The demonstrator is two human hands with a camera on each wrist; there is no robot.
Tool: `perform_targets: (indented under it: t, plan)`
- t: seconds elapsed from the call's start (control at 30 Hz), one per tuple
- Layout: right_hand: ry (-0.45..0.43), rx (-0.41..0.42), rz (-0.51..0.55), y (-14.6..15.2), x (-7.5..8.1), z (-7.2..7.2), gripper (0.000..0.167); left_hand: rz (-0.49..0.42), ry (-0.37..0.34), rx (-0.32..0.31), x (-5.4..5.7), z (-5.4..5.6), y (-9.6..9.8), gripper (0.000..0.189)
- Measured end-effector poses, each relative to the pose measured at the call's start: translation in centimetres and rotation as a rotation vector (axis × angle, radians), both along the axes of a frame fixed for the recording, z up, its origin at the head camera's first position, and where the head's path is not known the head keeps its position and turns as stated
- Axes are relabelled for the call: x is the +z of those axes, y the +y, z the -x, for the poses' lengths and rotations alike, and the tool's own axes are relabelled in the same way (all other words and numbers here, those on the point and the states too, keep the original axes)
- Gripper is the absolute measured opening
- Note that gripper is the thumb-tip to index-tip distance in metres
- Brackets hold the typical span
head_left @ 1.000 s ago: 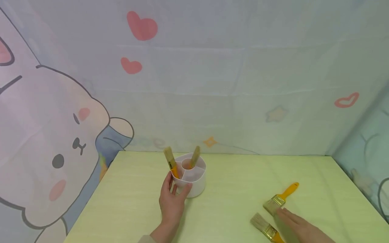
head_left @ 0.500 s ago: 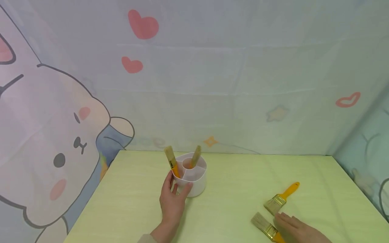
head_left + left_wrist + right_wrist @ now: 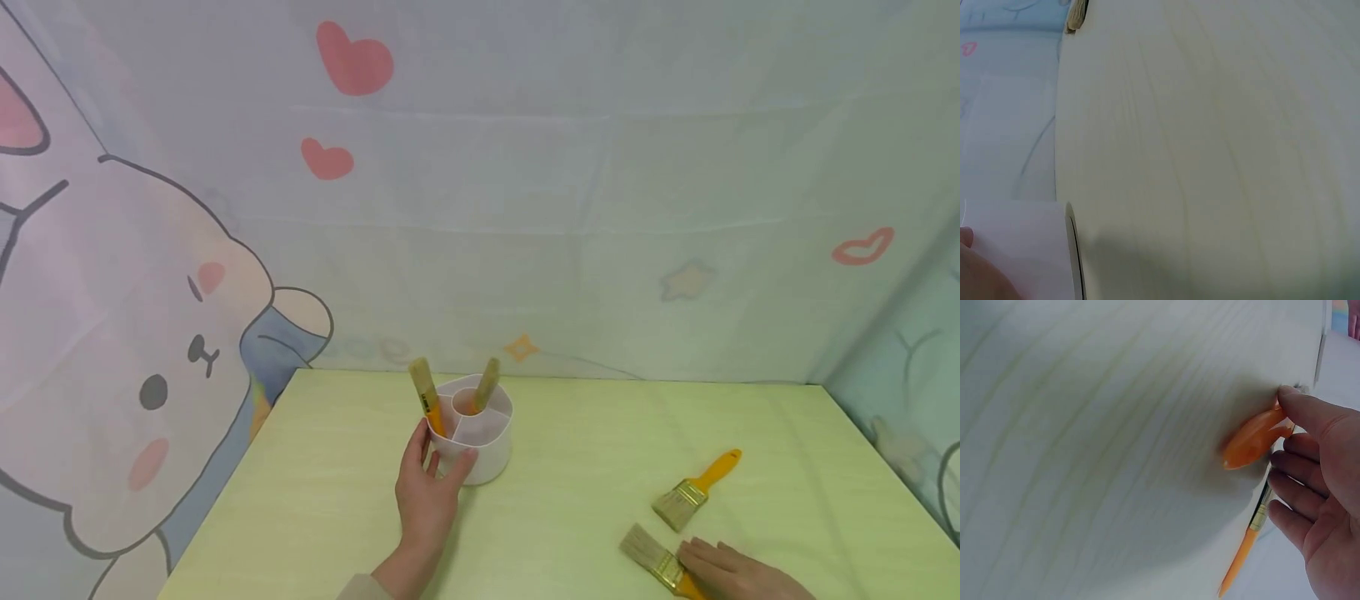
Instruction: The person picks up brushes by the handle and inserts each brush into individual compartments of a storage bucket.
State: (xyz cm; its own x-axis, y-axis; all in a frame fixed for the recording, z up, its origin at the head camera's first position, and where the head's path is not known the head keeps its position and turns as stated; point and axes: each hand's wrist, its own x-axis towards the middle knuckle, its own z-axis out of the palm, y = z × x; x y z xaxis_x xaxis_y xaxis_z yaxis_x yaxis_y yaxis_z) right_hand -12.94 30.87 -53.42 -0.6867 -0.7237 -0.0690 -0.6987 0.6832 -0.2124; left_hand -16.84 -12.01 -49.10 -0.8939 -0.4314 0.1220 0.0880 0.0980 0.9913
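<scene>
Left hand [image 3: 426, 504] grips the cup [image 3: 483, 460]; at its 4 o'clock, right hand [image 3: 738, 573] curves about a brush [image 3: 664, 568], pinch unclear. Probably light, stiff: best taken by the handle [image 3: 1252, 440].

In the head view, the left hand [image 3: 426, 507] gripped, directed toward twelve o'clock with thumb toward one o'clock, while the right hand [image 3: 735, 573] pointed toward ten o'clock, fingers relaxed.
</scene>
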Motion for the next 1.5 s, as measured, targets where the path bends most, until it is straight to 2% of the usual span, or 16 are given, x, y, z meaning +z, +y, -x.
perform_targets:
  t: [0.13, 0.53, 0.73, 1.0, 1.17, 1.5]
  plan:
    - [0.046, 0.061, 0.018, 0.4, -0.3, 0.3, 0.062, 0.003, 0.002, -0.001, -0.1, 0.0, 0.0, 0.084]
    - [0.037, -0.001, 0.03, 0.5, 0.2, 0.2, 0.062, 0.008, 0.024, -0.005, 0.2, -0.1, 0.0, 0.084]
    - [0.081, 0.019, 0.06, 0.4, 0.5, 0.1, 0.051, 0.024, 0.03, -0.009, 0.3, 0.0, 0.0, 0.084]
    - [0.086, 0.003, 0.06, -0.1, 1.1, 0.0, 0.052, 0.041, 0.03, -0.008, 0.3, -0.1, -0.1, 0.083]
    - [0.199, 0.057, 0.105, -0.3, 1.2, -0.1, 0.044, 0.036, 0.019, -0.006, 0.2, -0.1, -0.1, 0.083]
    - [0.296, 0.115, 0.101, -0.4, 1.2, 0.0, 0.047, 0.043, 0.013, -0.01, 0.0, -0.1, -0.1, 0.085]
